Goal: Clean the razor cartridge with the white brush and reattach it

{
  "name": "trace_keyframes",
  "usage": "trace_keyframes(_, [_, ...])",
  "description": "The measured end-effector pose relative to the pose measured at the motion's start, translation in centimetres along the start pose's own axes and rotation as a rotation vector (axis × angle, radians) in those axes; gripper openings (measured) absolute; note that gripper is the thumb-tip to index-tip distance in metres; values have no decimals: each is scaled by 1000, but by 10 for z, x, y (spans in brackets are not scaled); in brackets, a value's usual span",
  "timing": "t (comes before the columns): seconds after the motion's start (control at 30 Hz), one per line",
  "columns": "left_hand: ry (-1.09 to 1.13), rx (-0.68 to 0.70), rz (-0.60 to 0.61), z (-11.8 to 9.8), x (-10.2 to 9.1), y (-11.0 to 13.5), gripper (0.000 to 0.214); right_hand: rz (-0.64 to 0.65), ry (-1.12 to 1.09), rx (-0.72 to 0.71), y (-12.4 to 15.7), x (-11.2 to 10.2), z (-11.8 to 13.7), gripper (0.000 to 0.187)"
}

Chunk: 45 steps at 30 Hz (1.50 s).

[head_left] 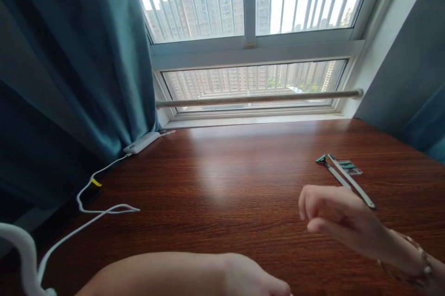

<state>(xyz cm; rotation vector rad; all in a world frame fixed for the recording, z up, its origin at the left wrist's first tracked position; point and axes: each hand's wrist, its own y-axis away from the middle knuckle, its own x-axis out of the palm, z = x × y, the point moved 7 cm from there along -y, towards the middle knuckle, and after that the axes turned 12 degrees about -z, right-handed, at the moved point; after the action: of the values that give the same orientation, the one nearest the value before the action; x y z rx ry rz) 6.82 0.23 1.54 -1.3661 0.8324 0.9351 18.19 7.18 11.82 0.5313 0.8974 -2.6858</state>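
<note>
My right hand (335, 210) is over the right part of the wooden table with its fingers curled in loosely. I see nothing between the fingers. Just beyond it lies a razor (336, 176) with a green head, its handle end partly hidden by the hand. Beside the razor is a long, slim, pale stick (352, 182) with a dark far end. A clear packet with green razor blades (349, 166) touches or lies close to that stick. At the bottom edge, my left hand (255, 277) reaches in from the left, its fingers mostly cut off or hidden.
The brown wooden table (222, 161) runs up to a barred window with a rail (257, 99). At the left, a white power strip or adapter (142, 143) with a white cable (81, 194) lies by the blue curtain (114, 54). A thick white tube (21, 245) stands at the lower left.
</note>
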Motion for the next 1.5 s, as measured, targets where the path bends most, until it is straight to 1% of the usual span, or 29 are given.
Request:
trace_keyframes(0.03, [23, 79, -12, 5, -1, -6, 14, -97, 127, 2, 1, -19, -20, 36])
trace_keyframes(0.07, [52, 204, -31, 7, -3, -12, 15, -212, 274, 54, 3, -41, -43, 42])
trace_keyframes(0.1, [-26, 314, -64, 10, -5, -19, 19, -366, 424, 124, 6, -67, -65, 45])
trace_keyframes(0.13, [-83, 357, -95, 16, -6, -29, 23, -485, 563, 210, 10, -90, -85, 44])
trace_keyframes(0.17, [-137, 339, -121, 25, -7, -41, 25, -530, 713, 269, 13, -109, -102, 40])
trace_keyframes(0.23, [-209, 285, -142, 43, -2, -67, 28, -568, 968, 342, 19, -139, -128, 25])
trace_keyframes(0.27, [-230, 259, -142, 51, 3, -79, 27, -589, 1046, 417, 24, -153, -140, 22])
trace_keyframes(0.3, [-235, 258, -133, 57, 11, -90, 24, -562, 1102, 528, 31, -165, -154, 22])
trace_keyframes(0.33, [-241, 254, -130, 63, 20, -101, 23, -489, 1152, 665, 38, -173, -169, 25])
trace_keyframes(0.37, [-253, 241, -135, 69, 29, -111, 24, -384, 1173, 796, 47, -178, -184, 29])
trace_keyframes(0.4, [-265, 230, -135, 75, 38, -120, 25, -327, 1174, 855, 53, -181, -195, 30])
trace_keyframes(0.47, [-272, 227, -152, 86, 56, -137, 27, -247, 1146, 907, 61, -181, -211, 26])
trace_keyframes(0.57, [-290, 213, -187, 102, 76, -160, 29, -183, 1095, 930, 66, -173, -230, 16])
trace_keyframes(0.67, [-330, 222, -221, 118, 91, -178, 29, -160, 1062, 947, 65, -168, -239, 10])
trace_keyframes(0.73, [-350, 187, -224, 129, 99, -186, 28, -167, 1047, 956, 64, -171, -239, 10])
trace_keyframes(0.8, [-354, 171, -225, 138, 106, -190, 27, -197, 1049, 952, 62, -176, -237, 14])
trace_keyframes(0.9, [-353, 167, -235, 144, 112, -191, 26, -279, 1119, 916, 58, -186, -233, 22])
trace_keyframes(0.97, [-351, 177, -236, 146, 116, -193, 26, -338, 1181, 906, 58, -190, -233, 31])
trace_keyframes(1.07, [-345, 199, -228, 149, 121, -199, 25, -390, 1238, 916, 61, -188, -236, 56])
trace_keyframes(1.1, [-345, 203, -226, 149, 123, -201, 25, -393, 1247, 916, 62, -186, -237, 60])
trace_keyframes(1.13, [-345, 208, -223, 150, 123, -203, 26, -393, 1252, 912, 63, -183, -238, 60])
trace_keyframes(1.23, [-352, 226, -218, 150, 116, -199, 27, -396, 1256, 886, 61, -178, -239, 50])
trace_keyframes(1.3, [-364, 238, -218, 147, 102, -186, 28, -419, 1259, 861, 57, -176, -235, 47])
trace_keyframes(1.33, [-371, 239, -220, 145, 93, -175, 28, -432, 1258, 844, 55, -173, -231, 47])
trace_keyframes(1.4, [-388, 236, -225, 140, 71, -147, 26, -450, 1243, 798, 48, -163, -222, 47])
trace_keyframes(1.43, [-396, 235, -225, 136, 60, -129, 25, -450, 1229, 770, 44, -154, -216, 46])
trace_keyframes(1.5, [-428, 236, -208, 130, 39, -90, 22, -426, 1190, 703, 34, -128, -204, 42])
